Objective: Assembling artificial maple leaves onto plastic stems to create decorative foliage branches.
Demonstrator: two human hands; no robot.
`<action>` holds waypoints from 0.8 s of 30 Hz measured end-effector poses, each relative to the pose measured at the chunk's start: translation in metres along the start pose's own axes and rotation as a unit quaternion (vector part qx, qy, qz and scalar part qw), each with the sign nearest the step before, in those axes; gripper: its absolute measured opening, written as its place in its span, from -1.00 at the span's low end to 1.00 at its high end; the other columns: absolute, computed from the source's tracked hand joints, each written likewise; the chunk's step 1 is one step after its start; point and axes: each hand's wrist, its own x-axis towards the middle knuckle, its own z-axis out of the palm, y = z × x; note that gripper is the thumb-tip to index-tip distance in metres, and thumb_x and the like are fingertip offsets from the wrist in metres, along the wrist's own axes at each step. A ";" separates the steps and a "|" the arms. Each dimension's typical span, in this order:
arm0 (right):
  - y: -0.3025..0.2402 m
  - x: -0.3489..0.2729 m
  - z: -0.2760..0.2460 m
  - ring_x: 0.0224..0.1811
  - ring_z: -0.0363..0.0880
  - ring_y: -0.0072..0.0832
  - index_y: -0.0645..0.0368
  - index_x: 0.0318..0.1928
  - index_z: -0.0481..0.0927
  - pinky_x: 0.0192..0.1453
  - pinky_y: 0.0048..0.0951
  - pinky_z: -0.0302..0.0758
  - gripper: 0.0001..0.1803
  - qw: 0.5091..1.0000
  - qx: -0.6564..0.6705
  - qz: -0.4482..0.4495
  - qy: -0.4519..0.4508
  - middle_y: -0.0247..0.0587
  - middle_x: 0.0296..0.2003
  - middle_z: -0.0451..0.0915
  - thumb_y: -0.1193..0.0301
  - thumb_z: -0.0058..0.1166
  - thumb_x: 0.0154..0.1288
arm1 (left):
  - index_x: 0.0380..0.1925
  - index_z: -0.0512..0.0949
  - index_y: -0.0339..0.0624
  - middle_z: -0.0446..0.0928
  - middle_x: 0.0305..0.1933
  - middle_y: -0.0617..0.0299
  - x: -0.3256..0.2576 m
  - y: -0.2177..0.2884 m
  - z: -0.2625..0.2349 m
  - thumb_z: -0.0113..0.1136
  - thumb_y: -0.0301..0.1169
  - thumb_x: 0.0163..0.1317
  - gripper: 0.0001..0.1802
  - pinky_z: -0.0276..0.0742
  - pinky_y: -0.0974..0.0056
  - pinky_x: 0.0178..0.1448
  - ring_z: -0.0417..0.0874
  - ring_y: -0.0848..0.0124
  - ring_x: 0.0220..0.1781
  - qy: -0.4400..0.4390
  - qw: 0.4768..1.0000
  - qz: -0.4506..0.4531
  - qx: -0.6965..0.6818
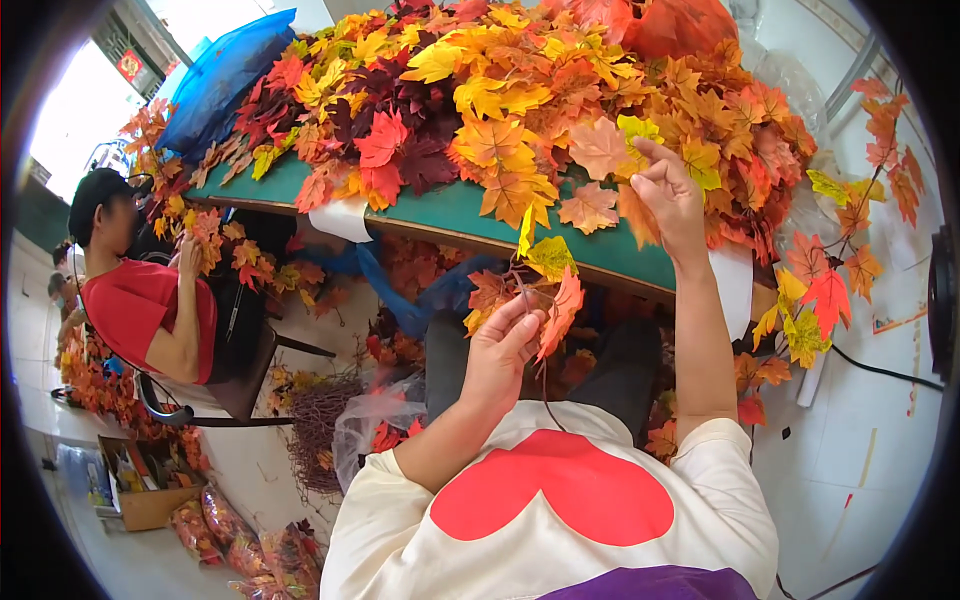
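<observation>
Now left hand (500, 350) grip closed on leaf sprig (530, 290), right hand (668, 195) pinching loose leaves (625, 150) on pile

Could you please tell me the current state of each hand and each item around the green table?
left hand: closed on a small leaf sprig.
leaf sprig: held, off the table.
right hand: raised, fingers pinching at the leaf pile.
leaf pile: heaped loosely on the table.
green table: mostly covered.
blue bag: lying slumped.

The heaped red, orange and yellow maple leaves (500, 110) look like matt, thin fabric with fine veining. Beneath them the green tabletop (440, 210) appears smooth, while the blue plastic bag (225, 75) shines glossy and crinkled.
</observation>
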 end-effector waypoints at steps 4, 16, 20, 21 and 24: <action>-0.031 -0.021 0.004 -0.05 0.48 -0.55 0.17 -0.58 0.36 0.18 -0.43 0.28 -0.86 0.983 -0.173 0.000 -0.062 -0.19 -0.10 0.53 0.64 0.00 -0.02 | 0.01 0.42 -0.23 0.52 -0.15 0.28 0.007 0.002 0.002 0.07 -0.49 0.22 -0.67 0.48 0.41 -0.06 0.54 0.53 -0.12 -0.011 0.999 0.035 0.016; -0.115 -0.067 0.021 -0.49 0.44 -0.56 0.19 -0.43 0.38 0.14 -0.24 0.37 -0.88 0.951 -0.243 -0.057 -0.184 -0.32 -0.51 0.46 0.65 -0.03 0.01 | 0.03 0.41 -0.28 0.53 -0.22 0.27 0.031 -0.012 0.013 0.12 -0.60 0.13 -0.60 0.49 0.47 -0.07 0.52 0.59 -0.21 -0.041 0.988 0.131 0.071; -0.148 -0.088 0.058 -0.50 0.48 -0.37 0.24 -0.38 0.39 -0.37 -0.42 0.47 -0.85 0.894 -0.300 -0.137 -0.304 -0.18 -0.52 0.44 0.65 0.03 0.00 | 0.06 0.41 -0.21 0.48 -0.21 0.35 0.035 -0.025 0.009 0.16 -0.59 0.12 -0.55 0.44 0.49 -0.07 0.48 0.60 -0.18 -0.058 0.983 0.116 0.127; -0.139 -0.092 0.067 -0.49 0.51 -0.30 0.21 -0.41 0.44 -0.35 -0.47 0.47 -0.87 0.885 -0.309 -0.108 -0.330 -0.16 -0.49 0.48 0.60 0.09 -0.02 | 0.06 0.41 -0.21 0.48 -0.24 0.36 0.037 -0.030 0.006 0.13 -0.62 0.12 -0.55 0.45 0.50 -0.10 0.48 0.61 -0.21 -0.060 0.981 0.140 0.120; -0.078 -0.082 0.053 -0.46 0.53 -0.44 0.25 -0.36 0.46 -0.36 -0.51 0.47 -0.88 0.873 -0.361 -0.017 -0.328 -0.19 -0.45 0.52 0.62 0.08 0.04 | 0.08 0.40 -0.19 0.45 -0.31 0.41 0.033 -0.023 0.011 0.11 -0.63 0.13 -0.54 0.44 0.53 -0.19 0.45 0.65 -0.27 -0.041 0.979 0.151 0.130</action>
